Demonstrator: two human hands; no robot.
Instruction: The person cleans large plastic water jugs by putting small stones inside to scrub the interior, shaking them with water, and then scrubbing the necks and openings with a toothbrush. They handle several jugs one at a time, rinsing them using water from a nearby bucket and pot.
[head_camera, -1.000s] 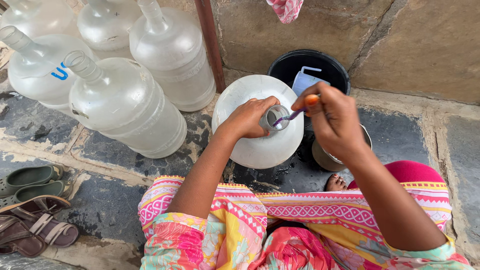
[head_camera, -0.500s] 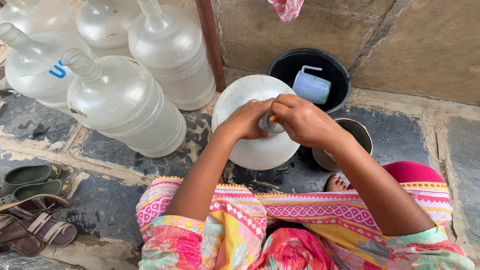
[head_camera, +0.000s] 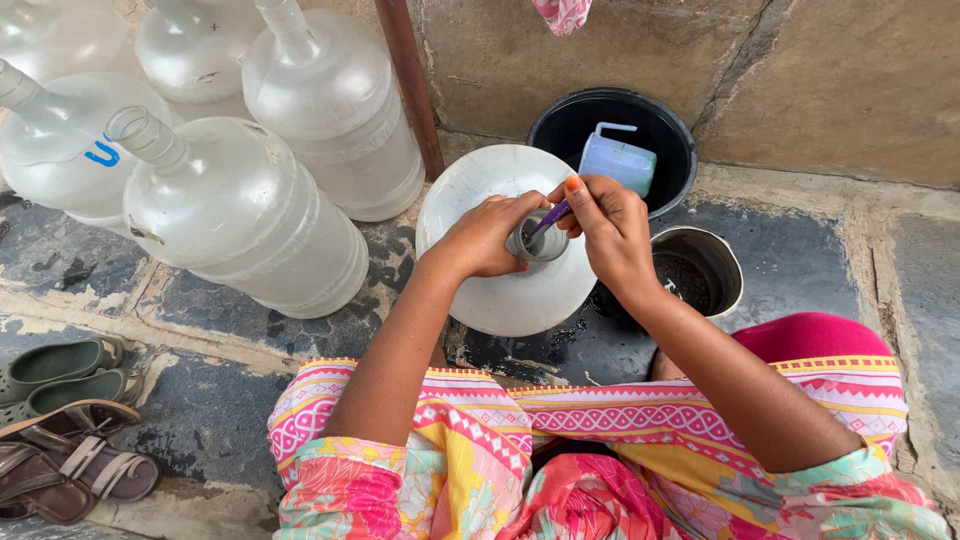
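A large translucent water jug (head_camera: 510, 290) stands upright on the stone floor in front of me. My left hand (head_camera: 490, 232) is wrapped around its neck (head_camera: 540, 243). My right hand (head_camera: 605, 228) holds a thin purple stick (head_camera: 551, 217), like a brush handle, pushed down into the jug's mouth. What is on the stick's end inside the neck is hidden.
Several more big translucent jugs (head_camera: 240, 210) lie and lean at the left against the wall. A black bucket (head_camera: 560, 120) holds a pale blue mug (head_camera: 618, 160). A small metal pot (head_camera: 700, 270) sits at the right. Sandals (head_camera: 70, 470) lie at the lower left.
My right hand came down from above the jug and pushed the purple stick into the neck. The left hand stayed on the neck.
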